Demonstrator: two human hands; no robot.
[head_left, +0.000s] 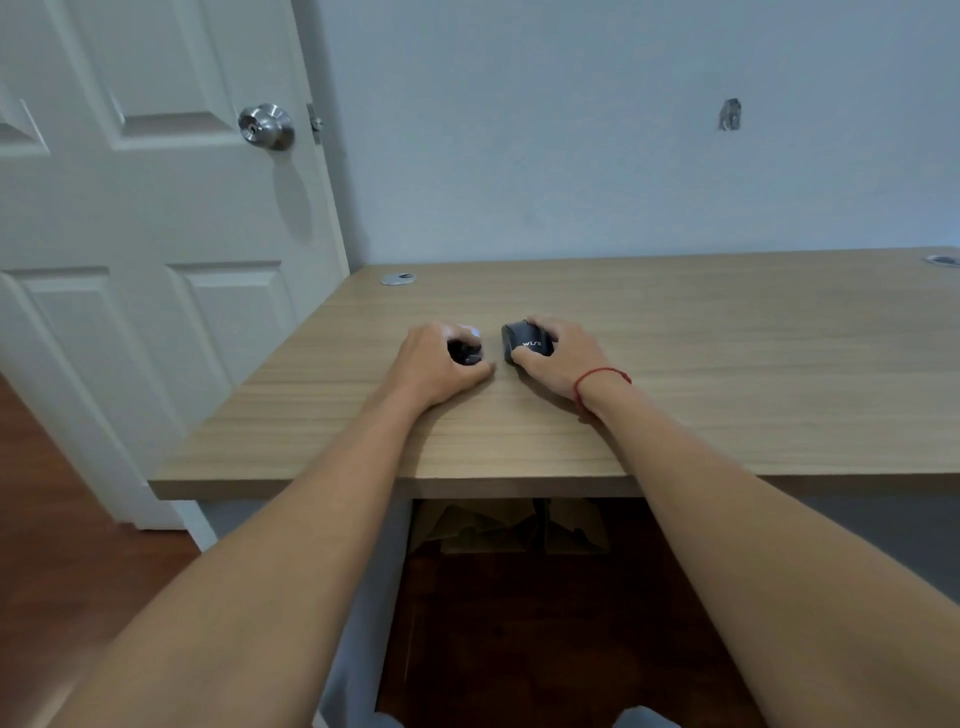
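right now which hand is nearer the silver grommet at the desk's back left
Left. The left hand, gripping a small dark object, sits toward the person and right of the silver grommet; the right hand, gripping a black case, sits farther right.

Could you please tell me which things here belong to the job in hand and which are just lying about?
In the job: black case, gripped by the right hand; small dark piece, gripped by the left hand.
Lying about: door knob; round cable cover; cardboard under the desk.
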